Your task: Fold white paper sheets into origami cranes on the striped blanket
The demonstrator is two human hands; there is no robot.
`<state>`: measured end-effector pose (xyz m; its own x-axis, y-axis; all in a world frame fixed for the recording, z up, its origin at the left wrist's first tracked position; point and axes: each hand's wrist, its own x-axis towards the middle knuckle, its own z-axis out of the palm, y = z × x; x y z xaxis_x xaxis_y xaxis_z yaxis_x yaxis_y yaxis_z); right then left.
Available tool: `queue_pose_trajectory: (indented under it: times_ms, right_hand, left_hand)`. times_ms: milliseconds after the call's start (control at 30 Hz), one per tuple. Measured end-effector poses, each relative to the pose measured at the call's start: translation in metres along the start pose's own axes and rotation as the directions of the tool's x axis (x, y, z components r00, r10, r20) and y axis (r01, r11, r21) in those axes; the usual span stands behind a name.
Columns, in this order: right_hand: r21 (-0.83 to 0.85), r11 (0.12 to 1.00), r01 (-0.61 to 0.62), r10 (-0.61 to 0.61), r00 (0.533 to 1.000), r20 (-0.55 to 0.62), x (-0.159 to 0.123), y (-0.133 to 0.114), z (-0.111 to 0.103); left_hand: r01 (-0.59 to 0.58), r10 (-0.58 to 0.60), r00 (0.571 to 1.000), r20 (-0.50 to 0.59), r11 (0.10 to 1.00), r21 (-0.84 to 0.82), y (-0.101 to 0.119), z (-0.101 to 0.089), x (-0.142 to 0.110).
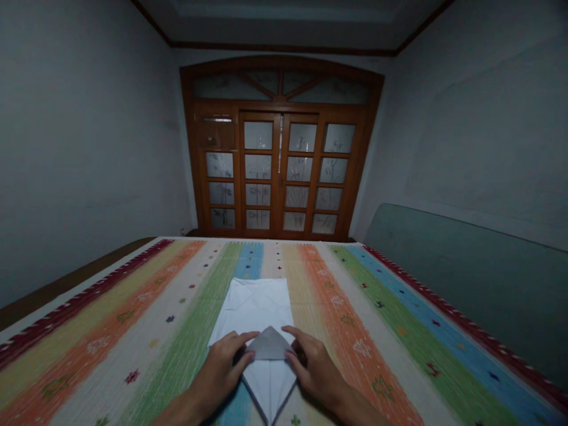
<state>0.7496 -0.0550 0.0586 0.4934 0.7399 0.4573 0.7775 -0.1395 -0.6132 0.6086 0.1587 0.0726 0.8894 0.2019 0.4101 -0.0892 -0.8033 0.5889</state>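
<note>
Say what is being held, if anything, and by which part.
The folded paper, held at its two side corners, beside the grey flap: left hand on the left corner, right hand on the right.

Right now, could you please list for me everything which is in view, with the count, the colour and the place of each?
Folded paper: one, white with a grey-looking flap, between the hands
Creased white paper: one visible, perhaps more beneath, flat beyond the folded paper
Tablecloth: one, multicoloured stripes with small motifs, under the papers
Brown edge: one, along the tablecloth's left side
Panel: one, grey-green, at right
Glass-paned door unit: one, brown wood, beyond the tablecloth
Walls: three, pale grey, left, right and far
Ceiling: one, grey, brown trim, top
Left hand: one, bare, at the folded paper's left edge
Right hand: one, bare, at its right edge
</note>
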Motion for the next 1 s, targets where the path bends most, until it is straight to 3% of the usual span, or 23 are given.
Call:
queue_pose_trajectory:
  times_ms: [233,400,600,1000]
  right_hand:
    - [0.04,0.994,-0.106,0.107,0.994,-0.024,0.002,-0.006,0.006]
    - [0.031,0.998,-0.05,0.052,0.994,-0.094,0.002,-0.011,0.015]
    - [0.044,0.999,-0.005,0.012,0.984,-0.175,0.001,-0.012,0.019]
    - [0.036,0.999,0.038,-0.029,0.974,-0.225,-0.001,-0.012,0.025]
  left_hand:
    - [0.056,-0.058,0.998,-0.03,0.996,-0.066,0.007,0.01,0.001]
    - [-0.004,0.0,0.999,-0.044,0.995,-0.095,0.019,0.012,0.005]
    - [0.015,-0.019,0.999,-0.028,0.991,-0.13,0.022,0.015,0.006]
    - [0.074,-0.082,0.994,-0.072,0.991,-0.114,0.023,0.021,0.008]
